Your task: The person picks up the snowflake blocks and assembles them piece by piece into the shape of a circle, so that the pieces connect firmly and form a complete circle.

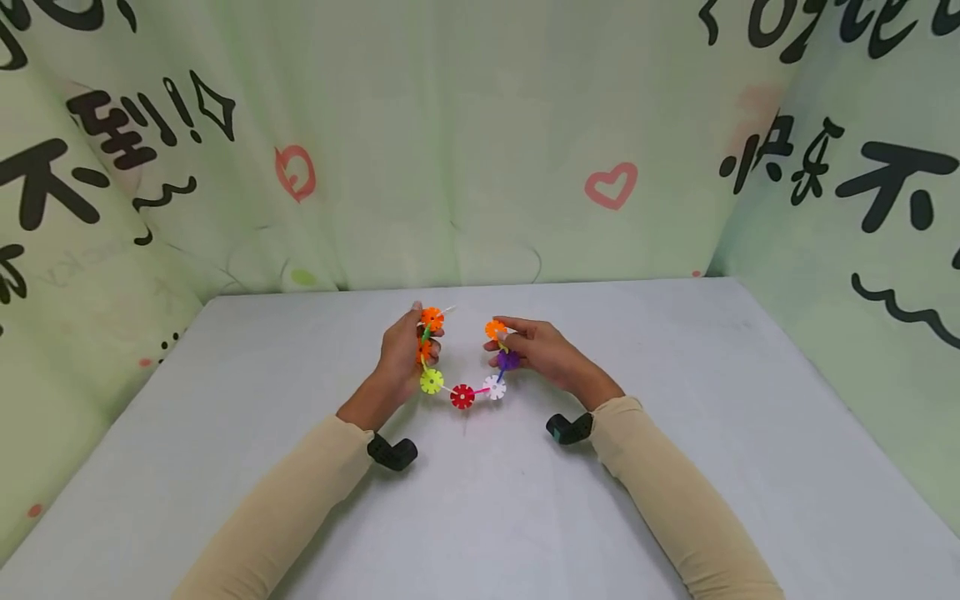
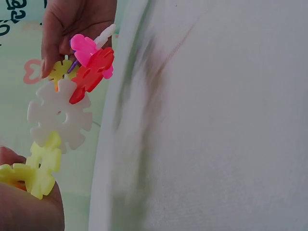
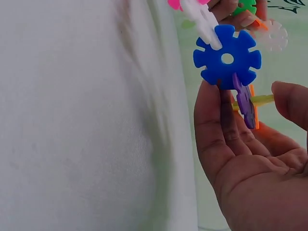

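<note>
A U-shaped chain of notched plastic snowflake discs hangs between both hands, with a red disc at its lowest part. My left hand grips the chain's left end around orange discs and a green one, above a yellow-green disc. At the other end, my right hand pinches the chain between thumb and fingers, near an orange disc and a purple disc. In the right wrist view a blue disc stands just above the fingertips. A white disc shows between the hands in the left wrist view.
A white-covered table spreads beneath the hands. Pale green curtains with black lettering and red hearts enclose its back and sides. A black wrist camera is on the left wrist, another black camera on the right.
</note>
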The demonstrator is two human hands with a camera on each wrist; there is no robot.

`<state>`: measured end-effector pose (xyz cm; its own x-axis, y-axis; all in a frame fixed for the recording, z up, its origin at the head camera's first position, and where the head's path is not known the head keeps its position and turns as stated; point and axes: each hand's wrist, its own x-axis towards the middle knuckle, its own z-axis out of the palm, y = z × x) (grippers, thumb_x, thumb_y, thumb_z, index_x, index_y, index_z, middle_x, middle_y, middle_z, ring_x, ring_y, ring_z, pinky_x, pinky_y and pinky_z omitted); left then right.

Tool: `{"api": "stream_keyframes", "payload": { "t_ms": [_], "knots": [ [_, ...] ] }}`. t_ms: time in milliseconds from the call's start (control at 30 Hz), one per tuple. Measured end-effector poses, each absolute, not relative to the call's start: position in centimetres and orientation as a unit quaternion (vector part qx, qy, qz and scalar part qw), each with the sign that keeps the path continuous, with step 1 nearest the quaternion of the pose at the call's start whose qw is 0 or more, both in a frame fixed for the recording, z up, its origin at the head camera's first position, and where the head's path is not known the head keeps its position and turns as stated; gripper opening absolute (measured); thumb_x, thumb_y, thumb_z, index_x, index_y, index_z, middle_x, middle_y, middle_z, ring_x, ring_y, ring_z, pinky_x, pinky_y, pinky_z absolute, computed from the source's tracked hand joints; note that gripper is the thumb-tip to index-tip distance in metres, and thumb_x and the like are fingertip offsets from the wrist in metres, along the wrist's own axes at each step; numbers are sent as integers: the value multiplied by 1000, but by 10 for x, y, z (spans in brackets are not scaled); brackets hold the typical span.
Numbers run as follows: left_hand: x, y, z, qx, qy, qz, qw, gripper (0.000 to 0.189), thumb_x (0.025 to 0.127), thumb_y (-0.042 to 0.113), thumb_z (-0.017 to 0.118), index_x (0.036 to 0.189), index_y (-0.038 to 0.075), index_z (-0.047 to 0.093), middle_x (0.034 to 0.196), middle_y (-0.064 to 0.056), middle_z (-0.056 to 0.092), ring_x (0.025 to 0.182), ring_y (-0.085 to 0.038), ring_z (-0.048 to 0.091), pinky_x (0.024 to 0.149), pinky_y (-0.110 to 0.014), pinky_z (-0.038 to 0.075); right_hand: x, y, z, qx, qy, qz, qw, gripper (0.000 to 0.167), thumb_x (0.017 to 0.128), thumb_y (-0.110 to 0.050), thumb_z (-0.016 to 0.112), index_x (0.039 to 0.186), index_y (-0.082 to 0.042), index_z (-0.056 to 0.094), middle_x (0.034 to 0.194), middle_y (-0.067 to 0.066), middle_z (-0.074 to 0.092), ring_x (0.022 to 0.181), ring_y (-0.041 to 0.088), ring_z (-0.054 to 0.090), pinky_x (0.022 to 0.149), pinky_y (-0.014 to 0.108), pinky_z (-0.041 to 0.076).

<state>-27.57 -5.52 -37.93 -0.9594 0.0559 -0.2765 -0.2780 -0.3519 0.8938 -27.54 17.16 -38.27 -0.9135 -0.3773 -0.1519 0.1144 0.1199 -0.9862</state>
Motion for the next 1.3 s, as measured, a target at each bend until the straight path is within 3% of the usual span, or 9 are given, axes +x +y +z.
{"api": "stream_keyframes", "payload": {
  "t_ms": [233,867,1300],
  "knots": [
    [-274,-52,-383,-99,609,779,111,40,100,38,54,129,11,53,91,-6,56,61,-13,45,52,-18,41,-275,169,-385,-122,744,-638,155,49,103,-14,49,150,-10,37,123,25,60,91,23,68,89,34,51],
    [-270,-44,-383,-95,665,729,131,39,99,38,57,125,9,59,97,-9,58,62,-15,47,57,-19,43,-271,168,-382,-149,792,-573,150,49,101,-22,55,148,-19,43,111,18,68,99,32,65,92,36,49],
    [-270,-45,-387,-86,671,726,124,36,99,36,58,120,7,63,96,-11,56,60,-15,46,56,-20,42,-271,168,-386,-161,786,-577,153,48,103,-22,52,149,-16,41,119,14,66,96,25,66,97,39,46]
  ]
}}
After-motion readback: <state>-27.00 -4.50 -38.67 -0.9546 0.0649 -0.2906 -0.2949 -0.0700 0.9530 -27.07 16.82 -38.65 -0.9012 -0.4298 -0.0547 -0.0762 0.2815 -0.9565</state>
